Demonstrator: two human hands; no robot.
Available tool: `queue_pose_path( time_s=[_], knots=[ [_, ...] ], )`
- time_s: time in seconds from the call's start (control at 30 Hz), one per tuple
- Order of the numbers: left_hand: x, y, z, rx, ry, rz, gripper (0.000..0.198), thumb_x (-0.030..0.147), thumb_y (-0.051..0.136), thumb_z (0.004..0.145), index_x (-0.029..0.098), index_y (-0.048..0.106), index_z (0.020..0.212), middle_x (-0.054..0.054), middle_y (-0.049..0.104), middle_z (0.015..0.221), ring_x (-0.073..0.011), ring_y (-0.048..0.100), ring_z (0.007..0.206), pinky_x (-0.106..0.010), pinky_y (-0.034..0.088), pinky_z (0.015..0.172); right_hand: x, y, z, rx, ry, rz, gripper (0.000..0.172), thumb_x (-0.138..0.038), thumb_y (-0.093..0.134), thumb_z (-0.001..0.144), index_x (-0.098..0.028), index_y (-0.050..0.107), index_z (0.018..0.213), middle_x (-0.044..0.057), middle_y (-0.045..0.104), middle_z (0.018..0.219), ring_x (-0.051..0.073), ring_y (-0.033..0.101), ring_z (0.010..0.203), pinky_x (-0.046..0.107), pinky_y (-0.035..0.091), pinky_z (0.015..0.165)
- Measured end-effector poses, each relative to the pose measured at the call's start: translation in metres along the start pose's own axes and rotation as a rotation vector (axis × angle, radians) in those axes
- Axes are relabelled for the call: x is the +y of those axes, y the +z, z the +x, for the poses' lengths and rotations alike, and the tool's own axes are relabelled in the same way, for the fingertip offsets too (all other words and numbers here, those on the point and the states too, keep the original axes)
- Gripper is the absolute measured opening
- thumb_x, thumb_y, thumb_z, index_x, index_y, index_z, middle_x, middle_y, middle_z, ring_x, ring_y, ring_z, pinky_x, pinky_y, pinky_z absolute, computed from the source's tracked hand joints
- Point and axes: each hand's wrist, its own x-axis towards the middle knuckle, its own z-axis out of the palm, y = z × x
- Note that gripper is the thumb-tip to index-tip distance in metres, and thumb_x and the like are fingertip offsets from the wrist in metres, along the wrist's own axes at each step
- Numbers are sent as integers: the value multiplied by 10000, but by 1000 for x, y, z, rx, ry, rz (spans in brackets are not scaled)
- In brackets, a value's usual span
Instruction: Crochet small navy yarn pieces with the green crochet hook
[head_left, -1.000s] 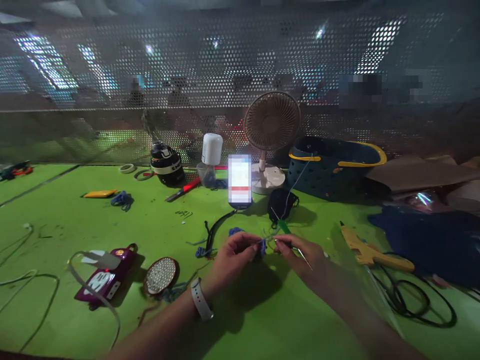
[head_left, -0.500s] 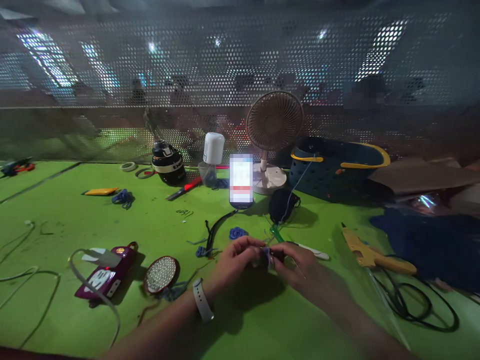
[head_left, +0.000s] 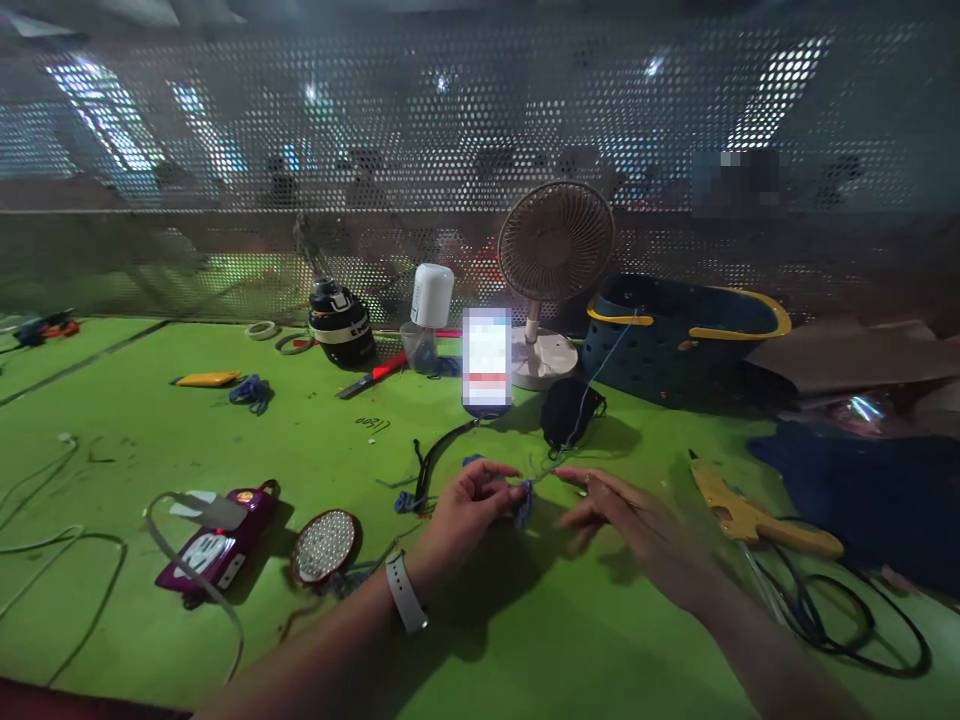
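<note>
Between the thumb and fingers of my left hand [head_left: 476, 505] a small piece of blue-purple yarn work [head_left: 524, 503] is pinched, its lower end hanging down. My right hand [head_left: 619, 520] is just to the right of it, index finger stretched toward the yarn strand and the lower fingers smeared by motion. A small shiny bit shows at its fingers, but I cannot make out whether it is a tool. The pale blue yarn strand [head_left: 598, 370] runs from near my fingers past a dark round pouch [head_left: 568, 412] up to the blue basket [head_left: 660, 350]. Behind my left fingers a blue yarn piece [head_left: 474, 461] is mostly hidden.
A phone [head_left: 487, 357] stands before the fan [head_left: 556, 242]. Right lies a yellow glue gun [head_left: 757, 515] with its black cable [head_left: 847, 635]. Left are a purple power strip [head_left: 225, 545], a round pearl-studded disc [head_left: 324, 548], a cutter knife [head_left: 373, 378] and a black bottle [head_left: 341, 328].
My right hand has moved away from the yarn work to the right, its fingers spreading. The thin metal stick by it no longer shows clearly. My left hand keeps its pinch.
</note>
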Motion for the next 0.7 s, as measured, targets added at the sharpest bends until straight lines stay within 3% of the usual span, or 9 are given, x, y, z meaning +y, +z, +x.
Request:
queue_pose_path(
  time_s=[0.13, 0.2, 0.3, 0.4, 0.57, 0.7],
  knots=[
    [1, 1, -2, -15, 54, 55, 305, 370, 838, 673, 176, 755, 894, -5, 695, 703, -91, 580, 618, -218, 434, 603, -3, -4, -4, -59, 108, -113, 732, -684, 242, 927, -160, 573, 1316, -44, 516, 421, 172, 538, 439, 294, 461, 537],
    [2, 1, -3, -8, 51, 76, 233, 337, 821, 695, 190, 777, 870, -20, 712, 745, -91, 575, 634, -218, 436, 608, -7, -7, -6, -66, 130, -200, 780, -728, 229, 900, -169, 625, 1273, -52, 445, 397, 167, 505, 418, 283, 430, 510],
    [5, 1, -5, -17, 29, 91, 160, 285, 797, 716, 197, 791, 850, -21, 709, 721, -81, 562, 612, -211, 436, 602, -10, -13, -7, -26, 105, -314, 824, -769, 196, 869, -191, 698, 1172, -25, 456, 440, 166, 485, 422, 275, 377, 470],
    [9, 2, -7, -25, 5, 76, 147, 271, 807, 695, 184, 791, 812, -31, 719, 726, -84, 580, 606, -217, 453, 608, -3, -19, -6, 49, 36, -359, 845, -779, 169, 860, -187, 766, 940, -9, 432, 454, 156, 453, 429, 259, 318, 438],
    [9, 4, -7, -25, -20, -3, 206, 286, 860, 634, 167, 780, 783, -36, 729, 703, -97, 619, 606, -240, 495, 635, 17, -16, -1, 65, 127, -229, 629, -724, 424, 845, -185, 635, 597, -48, 389, 415, 105, 410, 380, 217, 272, 397],
    [7, 5, -6, -17, -15, -22, 228, 279, 862, 646, 165, 771, 822, -44, 751, 772, -105, 651, 660, -248, 513, 681, 29, -4, 6, -22, 173, -200, 427, -610, 671, 760, -197, 618, 668, -50, 522, 454, 108, 494, 404, 214, 340, 424]
  ],
)
